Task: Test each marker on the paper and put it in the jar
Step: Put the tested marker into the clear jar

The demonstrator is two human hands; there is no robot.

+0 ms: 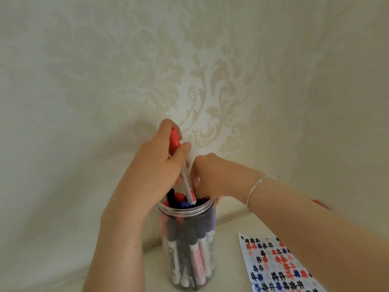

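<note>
A clear plastic jar (190, 211) stands in front of me, packed with several markers with red, blue and black caps. My left hand (160, 163) grips a white marker with a red cap (183, 165), cap up, its lower end just inside the jar's mouth. My right hand (210, 175) reaches over the far side of the rim with fingers curled round it; one fingertip shows to the right of the rim. The test paper (280, 264), covered with red, blue and black hash marks, lies at the lower right, partly under my right forearm.
A patterned cream wall rises close behind the jar. The jar stands on a pale cloth-covered surface. A small red object (320, 204) shows just behind my right forearm. A thin bracelet circles my right wrist.
</note>
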